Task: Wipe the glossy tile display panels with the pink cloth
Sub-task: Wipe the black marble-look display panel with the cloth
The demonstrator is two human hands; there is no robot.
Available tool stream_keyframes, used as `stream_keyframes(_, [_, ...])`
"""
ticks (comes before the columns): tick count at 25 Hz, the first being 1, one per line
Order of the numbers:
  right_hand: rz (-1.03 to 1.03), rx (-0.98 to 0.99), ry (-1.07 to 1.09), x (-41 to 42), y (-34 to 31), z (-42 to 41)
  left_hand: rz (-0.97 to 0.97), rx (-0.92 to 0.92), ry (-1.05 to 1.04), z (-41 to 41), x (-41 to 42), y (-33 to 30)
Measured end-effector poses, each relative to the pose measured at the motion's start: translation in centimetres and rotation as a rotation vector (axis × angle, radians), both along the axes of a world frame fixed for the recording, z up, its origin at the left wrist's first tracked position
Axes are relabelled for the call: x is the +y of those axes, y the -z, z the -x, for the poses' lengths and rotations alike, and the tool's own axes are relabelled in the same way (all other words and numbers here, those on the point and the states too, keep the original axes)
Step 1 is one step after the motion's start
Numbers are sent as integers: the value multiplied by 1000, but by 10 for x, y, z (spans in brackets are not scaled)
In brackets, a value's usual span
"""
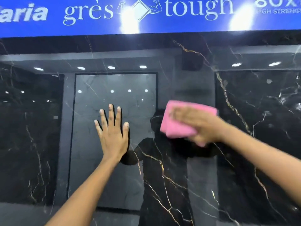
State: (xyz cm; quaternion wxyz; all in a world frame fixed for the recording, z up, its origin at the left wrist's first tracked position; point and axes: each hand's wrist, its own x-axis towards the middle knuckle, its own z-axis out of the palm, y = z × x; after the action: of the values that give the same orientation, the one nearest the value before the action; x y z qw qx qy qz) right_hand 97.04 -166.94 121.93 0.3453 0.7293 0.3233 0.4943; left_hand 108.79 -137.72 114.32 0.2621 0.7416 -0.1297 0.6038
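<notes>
A: Wiping now — right hand (200, 126) presses the pink cloth (180, 121) flat on the black tile panel (244, 144); it's blurred, so I can't tell the finger pose.

B: Left?

A: Left hand (112, 136) braces, fingers (110, 115) spread. I judge the cloth soft and light, the gloss slippery: palm it.

One pink cloth (182, 121) sits at three o'clock. Two hands show: the left hand (112, 136) near centre, the right hand (202, 126) at three o'clock. One black tile panel (244, 160) fills the view, with one blue banner (48, 28) at twelve o'clock.
</notes>
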Motion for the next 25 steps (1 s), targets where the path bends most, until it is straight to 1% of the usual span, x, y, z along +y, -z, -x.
stream_keyframes(1, [-240, -74, -27, -11, -32, 2, 4, -2, -4, 0, -1, 0])
stream_keyframes(2, [-492, -204, -68, -21, -64, 8, 5, -6, -8, 0, -1, 1])
stream_keyframes(3, [-729, -274, -104, -23, -87, 15, 3, -8, -10, 0, -1, 1])
stream_keyframes(4, [-887, -303, -120, -16, -95, 14, -1, -9, -10, 0, -1, 1])
stream_keyframes(5, [-940, -301, -114, -2, -87, 6, -5, -10, -6, 0, 0, 1])
stream_keyframes(6, [-884, -276, -116, 14, -64, -6, -9, -13, -5, 0, 0, 1])
stream_keyframes(7, [-714, -201, -109, 34, -29, -14, -11, -15, -5, 0, -1, 0])
stream_keyframes(9, [-170, 24, -83, 66, 47, -19, -14, -14, -3, 0, -1, 1])
stream_keyframes(10, [45, 113, -20, 68, 63, -15, -20, -13, -1, 0, 0, 1])
stream_keyframes(11, [169, 151, 8, 61, 58, -12, -29, -10, 3, 0, 1, 1])
stream_keyframes(12, [144, 107, -2, 52, 40, -13, -35, -8, 6, 0, 1, 1])
stream_keyframes(13, [-29, 54, -19, 42, 17, -13, -38, -8, 8, -1, 1, 2])
stream_keyframes(15, [-498, -220, -42, 26, -36, -7, -39, -16, 13, -1, 1, 0])
stream_keyframes(16, [-692, -284, -43, 27, -47, -6, -36, -24, 19, -1, 0, 1])
stream_keyframes(17, [-771, -314, -54, 37, -44, -11, -36, -34, 26, -2, 1, 2])
stream_keyframes(18, [-738, -296, -78, 52, -26, -18, -35, -43, 32, -2, 0, 3])
stream_keyframes(19, [-615, -224, -81, 67, 8, -23, -31, -45, 46, -1, 1, 3])
stream_keyframes(20, [-424, -108, -61, 79, 55, -27, -22, -43, 70, -1, 1, 3])
stream_keyframes(22, [35, 157, 51, 92, 141, -15, -21, -44, 107, 2, 3, 1])
stream_keyframes(23, [204, 233, 128, 89, 158, -9, -53, -57, 107, 4, 4, 0])
stream_keyframes(24, [304, 269, 136, 82, 151, -7, -101, -79, 112, 5, 6, 0])
stream_keyframes(25, [293, 228, 107, 76, 129, -7, -143, -95, 132, 7, 8, 4])
